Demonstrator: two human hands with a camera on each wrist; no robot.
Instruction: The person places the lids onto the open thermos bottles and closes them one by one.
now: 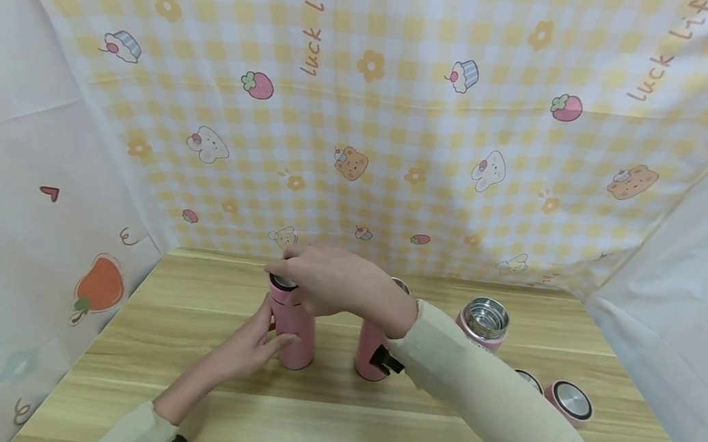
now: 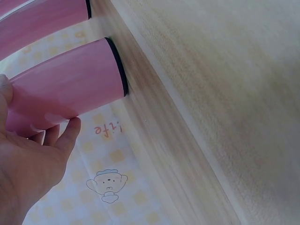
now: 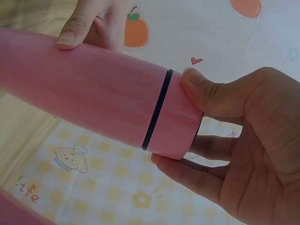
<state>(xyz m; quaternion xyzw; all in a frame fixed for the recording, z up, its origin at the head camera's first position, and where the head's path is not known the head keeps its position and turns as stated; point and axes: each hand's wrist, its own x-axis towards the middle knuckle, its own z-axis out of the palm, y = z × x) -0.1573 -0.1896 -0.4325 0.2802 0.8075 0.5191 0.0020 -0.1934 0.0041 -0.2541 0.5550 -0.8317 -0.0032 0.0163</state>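
Observation:
A pink thermos bottle point(image 1: 296, 337) stands upright on the left part of the table. Low on its body, my left hand point(image 1: 252, 351) grips it, thumb on the near side; the left wrist view shows those fingers point(image 2: 70, 136) curled along the pink wall. From above, my right hand point(image 1: 331, 281) pinches the pink lid point(image 3: 180, 117) between thumb and fingers. In the right wrist view the lid sits on the bottle, with a dark ring between lid and body. Just to the right, a second pink bottle point(image 1: 371, 349) stands partly hidden behind my right forearm.
Farther right, a third pink bottle point(image 1: 485, 319) stands without a lid, its steel mouth showing. Two loose lids, one a pink lid point(image 1: 571, 402), lie on the wooden table point(image 1: 314, 430) at the right; my sleeve partly covers the other. A checked cloth point(image 1: 393, 183) hangs behind the table.

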